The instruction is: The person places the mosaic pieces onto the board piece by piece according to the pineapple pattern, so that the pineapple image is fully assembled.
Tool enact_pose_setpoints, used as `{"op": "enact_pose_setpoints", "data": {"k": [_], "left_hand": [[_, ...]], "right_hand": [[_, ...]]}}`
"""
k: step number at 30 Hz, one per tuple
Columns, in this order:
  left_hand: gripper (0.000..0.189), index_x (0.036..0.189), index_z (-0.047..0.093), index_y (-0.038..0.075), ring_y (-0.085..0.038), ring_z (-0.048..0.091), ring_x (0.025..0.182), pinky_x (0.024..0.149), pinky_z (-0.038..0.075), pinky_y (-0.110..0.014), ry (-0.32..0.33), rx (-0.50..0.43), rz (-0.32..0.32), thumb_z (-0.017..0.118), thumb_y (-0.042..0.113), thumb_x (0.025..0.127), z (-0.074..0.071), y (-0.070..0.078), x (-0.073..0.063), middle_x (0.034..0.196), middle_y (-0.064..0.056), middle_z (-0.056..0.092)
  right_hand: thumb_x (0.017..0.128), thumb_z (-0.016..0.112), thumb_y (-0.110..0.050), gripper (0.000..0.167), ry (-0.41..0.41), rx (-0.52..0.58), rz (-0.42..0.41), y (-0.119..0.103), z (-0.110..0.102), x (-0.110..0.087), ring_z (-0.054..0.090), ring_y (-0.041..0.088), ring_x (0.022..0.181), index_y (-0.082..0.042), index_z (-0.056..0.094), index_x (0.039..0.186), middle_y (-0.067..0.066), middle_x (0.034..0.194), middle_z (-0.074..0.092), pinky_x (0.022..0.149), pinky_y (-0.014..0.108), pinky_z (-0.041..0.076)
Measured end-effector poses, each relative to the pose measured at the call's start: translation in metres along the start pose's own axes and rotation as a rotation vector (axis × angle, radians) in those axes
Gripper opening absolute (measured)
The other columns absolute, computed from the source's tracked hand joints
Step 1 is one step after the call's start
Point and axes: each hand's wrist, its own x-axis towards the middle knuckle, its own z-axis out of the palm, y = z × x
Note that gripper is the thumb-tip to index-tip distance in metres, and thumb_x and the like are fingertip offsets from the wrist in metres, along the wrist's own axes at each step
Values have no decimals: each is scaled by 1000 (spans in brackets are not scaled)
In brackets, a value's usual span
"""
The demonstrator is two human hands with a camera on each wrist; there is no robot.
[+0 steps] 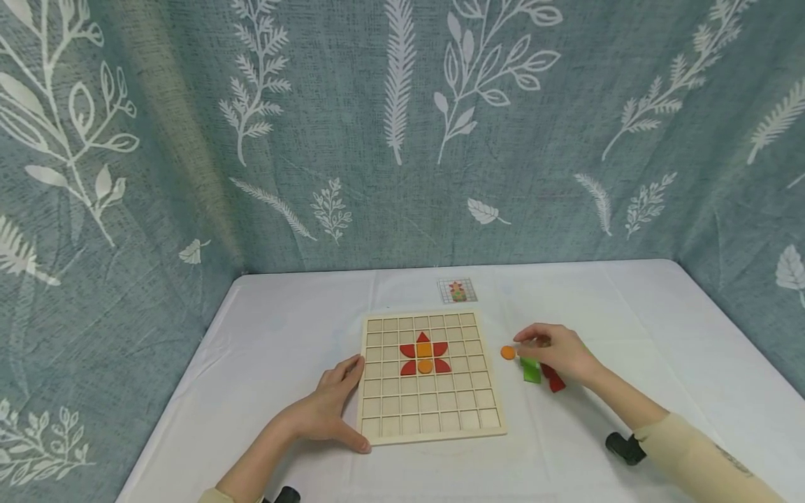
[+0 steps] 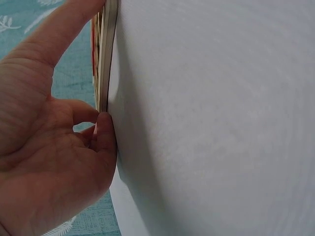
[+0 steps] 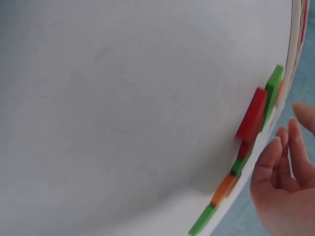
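Observation:
A square wooden board with a grid of cells lies on the white table. On it, several red pieces surround an orange square and an orange disc. My left hand touches the board's left side, thumb spread toward the near corner; the left wrist view shows its fingertips at the edge. To the board's right, my right hand hovers over loose pieces with its fingers loosely bent. No held piece shows there. A loose orange disc, a green piece and a red piece lie nearby.
A small printed card with a gridded coloured figure lies behind the board. More green and orange pieces are seen edge-on in the right wrist view. A teal leaf-patterned curtain stands behind the white table.

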Motion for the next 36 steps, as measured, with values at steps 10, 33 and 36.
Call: {"op": "enact_pose_setpoints", "data": {"k": [10,33,36], "left_hand": [[136,154,15,-4,-40,16,140,108,24,-64,10,14,-2,94,41,53,2,-1,0,160,-20,9],[136,154,15,-3,-39,17,140,108,24,-63,13,15,-7,94,42,53,5,-2,0,160,-19,10],[135,154,15,-3,-38,17,140,108,24,-63,10,12,-7,94,42,53,4,-2,0,160,-19,10]], "right_hand": [[84,73,-11,21,-18,-122,-32,16,-10,-14,51,18,73,-6,70,104,-1,78,59,60,28,44],[82,78,-14,26,18,-163,-97,17,-2,-9,49,17,74,-6,69,104,-2,80,58,60,27,43],[81,79,-16,24,31,-170,-69,17,-1,-8,49,17,74,-6,70,101,-1,80,56,61,27,43]]}}
